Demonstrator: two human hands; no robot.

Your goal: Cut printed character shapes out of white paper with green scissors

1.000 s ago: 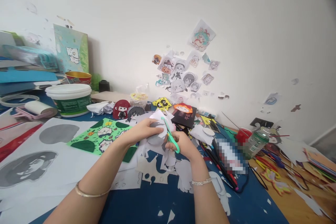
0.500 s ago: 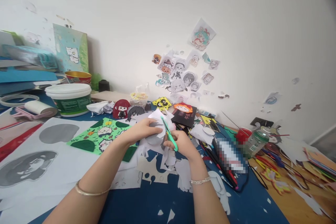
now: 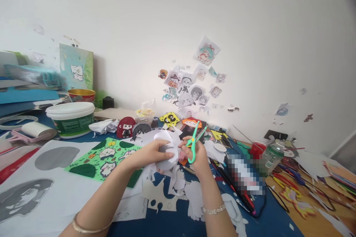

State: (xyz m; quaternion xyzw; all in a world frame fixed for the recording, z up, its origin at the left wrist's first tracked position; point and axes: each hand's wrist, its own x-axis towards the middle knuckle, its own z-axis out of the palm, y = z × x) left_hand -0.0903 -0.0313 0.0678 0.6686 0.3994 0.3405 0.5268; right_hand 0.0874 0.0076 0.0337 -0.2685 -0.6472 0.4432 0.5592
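Thumb and fingers of my left hand [image 3: 152, 155] are closed on a piece of paper [image 3: 168, 162], white with grey printed parts, its edges curling. My right hand [image 3: 196, 155] grips green scissors [image 3: 193, 144], whose blades stand apart and point up, away from the paper. Beneath both hands lie white paper scraps [image 3: 178, 181] and a cut-out sheet with holes [image 3: 160, 197]. To the left of my left hand is a green sheet with cartoon animals [image 3: 107, 161].
Printed sheets [image 3: 58, 177] cover the left side. A white-lidded tub [image 3: 71, 118] stands behind them. Pens [image 3: 239, 189] lie right of my right hand, near a glass jar [image 3: 274, 152] and a red cup [image 3: 257, 150]. Paper cut-outs [image 3: 185, 83] hang on the wall.
The scissors have come away from the paper to the right, turned upward and opened. My left hand has turned the paper. The view has tilted slightly upward.
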